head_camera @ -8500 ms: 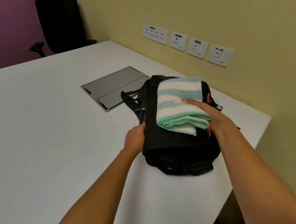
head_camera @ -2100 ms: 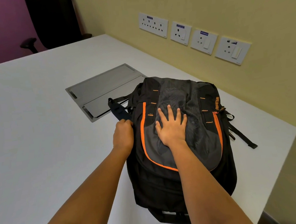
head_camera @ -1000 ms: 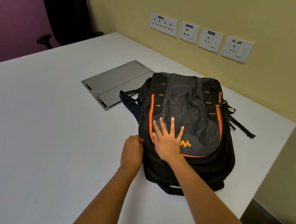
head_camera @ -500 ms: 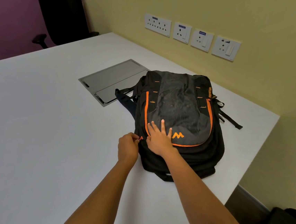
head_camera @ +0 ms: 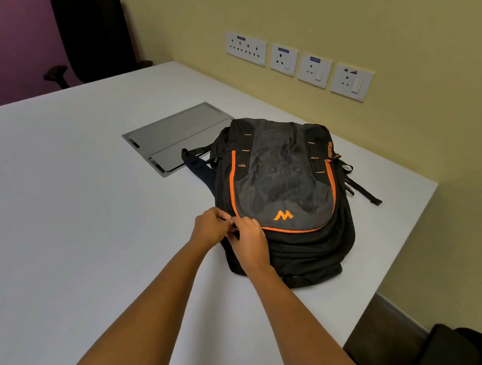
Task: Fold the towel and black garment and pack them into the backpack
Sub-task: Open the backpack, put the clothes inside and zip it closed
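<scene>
A black and grey backpack [head_camera: 280, 178] with orange trim lies flat on the white table [head_camera: 59, 199], front panel up and its flap down. Neither the towel nor the black garment shows. My left hand [head_camera: 211, 225] pinches a small zipper pull at the backpack's near-left corner. My right hand [head_camera: 249, 237] meets it there, its fingers curled over the backpack's edge at the same spot. The pull itself is hidden between my fingertips. One dark shoulder strap [head_camera: 197, 169] sticks out on the left.
A grey metal hatch [head_camera: 176, 135] is set flush in the table behind the backpack. Wall sockets [head_camera: 298, 59] line the yellow wall. A black office chair [head_camera: 93, 34] stands at the far end. The table's right edge [head_camera: 401, 240] runs close to the backpack.
The towel that lay on the open backpack is out of sight and the flap is down. My right hand slid off the front panel to the near-left corner and curled beside my left.
</scene>
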